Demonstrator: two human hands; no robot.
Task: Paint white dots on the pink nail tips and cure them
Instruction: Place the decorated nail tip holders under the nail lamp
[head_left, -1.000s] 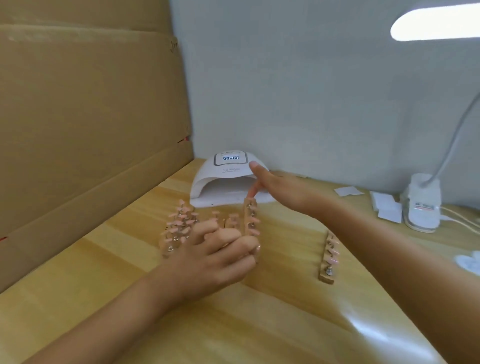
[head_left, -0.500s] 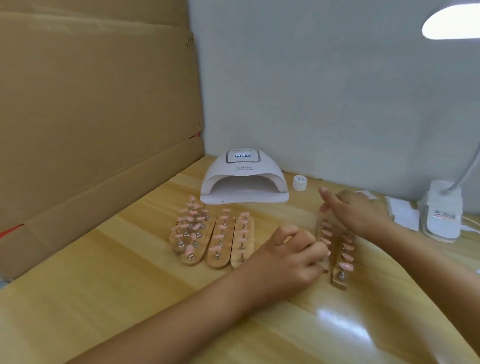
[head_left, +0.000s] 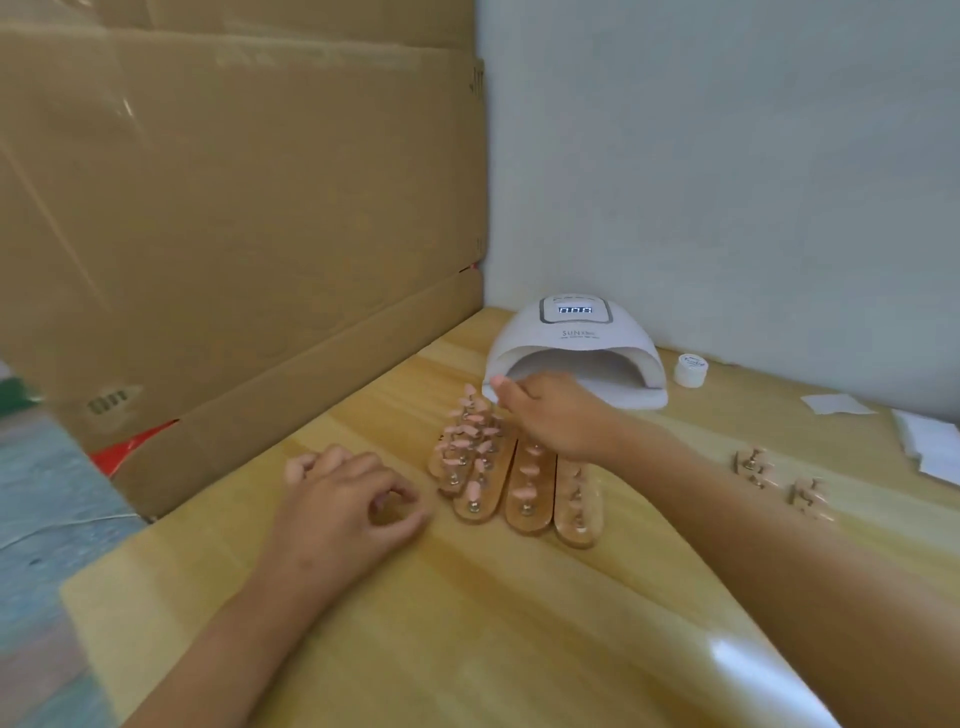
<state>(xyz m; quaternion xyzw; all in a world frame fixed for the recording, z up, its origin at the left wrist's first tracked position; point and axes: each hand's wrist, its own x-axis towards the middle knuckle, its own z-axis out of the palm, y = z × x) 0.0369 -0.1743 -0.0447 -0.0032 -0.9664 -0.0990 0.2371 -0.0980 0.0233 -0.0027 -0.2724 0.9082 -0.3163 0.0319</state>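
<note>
**Right hand reaches over the nail strips before the lamp**

The white curing lamp (head_left: 576, 353) stands at the back of the tabletop (head_left: 493, 634), its mouth facing the person and its display lit. Just in front of it lies a fan of wooden strips (head_left: 527, 512), side by side and partly overlapping, each carrying pink nail tips (head_left: 470, 487) on small stands. Two more strips (head_left: 779, 483) lie well to the right of the lamp, nearer the person.

The right hand (head_left: 553, 418) stretches across the far ends of the fanned strips, its fingers (head_left: 498, 383) held out straight towards the lamp's front left corner. They are blurred, and whether they touch a strip or the lamp cannot be told.

The left hand (head_left: 348, 506) rests in front of the lamp and to its left, just beside the fan, loosely curled, thumb near forefinger, with nothing seen in it.

A small white jar (head_left: 691, 369) sits just right of the lamp, white paper pieces (head_left: 836, 404) farther right. Cardboard (head_left: 234, 234) stands to the lamp's left.
</note>
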